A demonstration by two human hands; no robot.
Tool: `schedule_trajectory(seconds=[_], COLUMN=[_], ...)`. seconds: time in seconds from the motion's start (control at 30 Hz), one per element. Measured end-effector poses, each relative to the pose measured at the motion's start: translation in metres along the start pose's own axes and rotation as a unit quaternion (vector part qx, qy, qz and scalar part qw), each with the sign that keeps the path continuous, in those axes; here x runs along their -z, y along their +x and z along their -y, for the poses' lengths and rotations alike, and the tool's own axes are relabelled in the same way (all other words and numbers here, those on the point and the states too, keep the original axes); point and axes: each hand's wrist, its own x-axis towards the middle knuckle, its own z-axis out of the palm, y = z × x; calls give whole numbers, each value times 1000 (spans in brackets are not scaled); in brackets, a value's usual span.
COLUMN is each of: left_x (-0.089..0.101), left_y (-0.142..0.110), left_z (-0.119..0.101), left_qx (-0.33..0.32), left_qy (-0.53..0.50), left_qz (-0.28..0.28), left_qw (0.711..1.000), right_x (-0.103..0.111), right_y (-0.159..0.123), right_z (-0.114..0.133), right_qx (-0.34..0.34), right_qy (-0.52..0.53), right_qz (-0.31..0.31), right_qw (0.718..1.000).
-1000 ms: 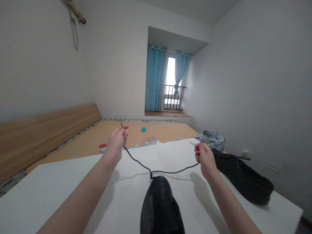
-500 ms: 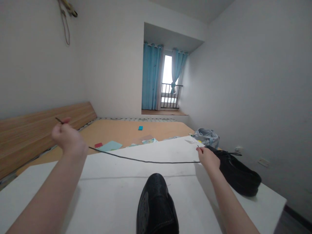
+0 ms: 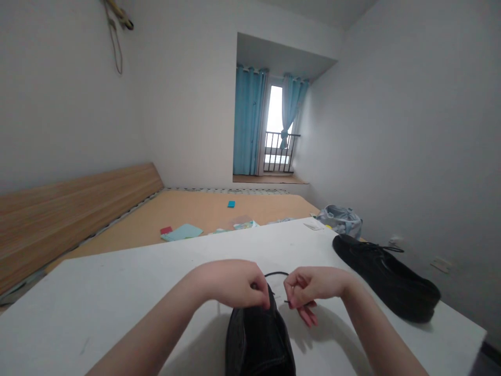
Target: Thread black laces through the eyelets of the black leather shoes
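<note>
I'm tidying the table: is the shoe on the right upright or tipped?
Upright: the shoe sits sole-down on the table, opening and lace facing up.

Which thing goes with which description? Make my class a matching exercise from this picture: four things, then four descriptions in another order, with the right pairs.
1. left hand
2. right hand
3. curtains
4. long board

A. blue, at the window
B. brown, along the wall at picture left
C. right of the near shoe, holding black lace
D. over the near shoe

Pairs: 1-D, 2-C, 3-A, 4-B
</note>
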Motion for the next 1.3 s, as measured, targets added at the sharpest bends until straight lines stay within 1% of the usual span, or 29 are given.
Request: schedule_trajectory(seconds=[0.1, 0.23, 0.33, 0.53, 0.67, 0.83, 1.03, 1.1, 1.17, 1.2, 1.3], left_x=[-17, -25, -26, -33, -34, -34, -32, -28, -21, -16, -3], left_y=[9, 14, 14, 17, 18, 18, 15, 13, 10, 7, -1], left_z=[-17, -23, -24, -23, -22, -20, -25, -25, -23, -22, -18], left_qx=[21, 32, 35, 50, 53, 38, 30, 30, 37, 42, 53], left_qy=[63, 91, 101, 109, 106, 95, 150, 152, 126, 109, 72], left_qz=[-8, -17, -24, -58, -67, -65, -80, -69, -70, -85, -166], left_qw=[998, 995, 994, 991, 991, 993, 985, 986, 989, 990, 982], right_x=[-8, -13, -15, -16, -15, -15, -16, -15, -15, -15, -19], right_y=[4, 7, 7, 8, 9, 9, 13, 15, 15, 15, 14], right_z=[4, 8, 11, 15, 13, 11, 8, 5, 4, 5, 14], right_qx=[-15, -28, -37, -47, -41, -21, -1, 14, 47, 70, 145], right_qy=[6, 5, 0, -1, 1, 7, 16, 23, 34, 39, 46], right_qz=[61, 93, 96, 97, 96, 96, 98, 83, 43, 14, -69], right_qw=[998, 995, 995, 994, 995, 995, 995, 996, 997, 997, 986])
